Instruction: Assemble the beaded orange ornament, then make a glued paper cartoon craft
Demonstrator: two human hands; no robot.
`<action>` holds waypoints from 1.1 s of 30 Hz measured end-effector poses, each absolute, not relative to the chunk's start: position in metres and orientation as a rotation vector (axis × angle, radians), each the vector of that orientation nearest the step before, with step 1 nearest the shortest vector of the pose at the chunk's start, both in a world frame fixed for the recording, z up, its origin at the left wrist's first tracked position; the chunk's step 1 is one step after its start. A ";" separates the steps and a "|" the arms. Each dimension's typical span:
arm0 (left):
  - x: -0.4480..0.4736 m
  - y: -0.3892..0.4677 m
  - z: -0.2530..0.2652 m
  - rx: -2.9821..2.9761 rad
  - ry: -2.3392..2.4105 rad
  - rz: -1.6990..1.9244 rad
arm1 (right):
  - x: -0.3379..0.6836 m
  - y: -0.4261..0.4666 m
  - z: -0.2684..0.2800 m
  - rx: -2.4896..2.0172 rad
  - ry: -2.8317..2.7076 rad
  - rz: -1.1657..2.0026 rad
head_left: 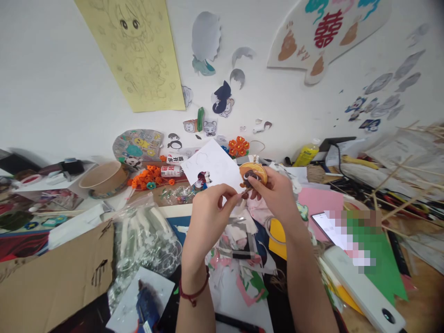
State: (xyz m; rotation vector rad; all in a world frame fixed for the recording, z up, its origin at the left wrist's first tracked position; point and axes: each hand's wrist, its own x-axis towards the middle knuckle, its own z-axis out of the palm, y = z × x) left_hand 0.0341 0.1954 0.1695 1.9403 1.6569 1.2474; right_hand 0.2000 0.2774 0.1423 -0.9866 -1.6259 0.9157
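Observation:
My right hand holds up a small flat craft figure with an orange cap-like top and a brown and white part below. Its thumb lies across the figure's front. My left hand is closed in a pinch at the figure's lower edge, by a small dark brown bit; what exactly is between those fingertips is too small to tell. Behind the hands stands a white paper sheet with a small dark red and blue cutout. Coloured paper scraps lie beneath the hands.
A blue glue gun rests on white paper at the front left, near a cardboard box and a clear plastic bag. To the right are a phone, a long white device, green paper and thin sticks.

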 end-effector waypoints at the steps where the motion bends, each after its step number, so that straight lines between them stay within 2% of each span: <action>1: 0.034 0.195 0.170 1.954 1.670 1.204 | 0.200 0.277 0.142 -0.993 -1.624 0.890; 11: 0.037 0.200 0.165 2.060 1.779 0.878 | 0.199 0.275 0.144 -1.015 -1.574 0.759; 23: 0.046 0.200 0.164 2.140 1.860 0.739 | 0.195 0.269 0.149 -1.011 -1.578 0.737; 33: 0.052 0.204 0.158 2.236 1.961 0.773 | 0.193 0.266 0.151 -0.995 -1.563 0.729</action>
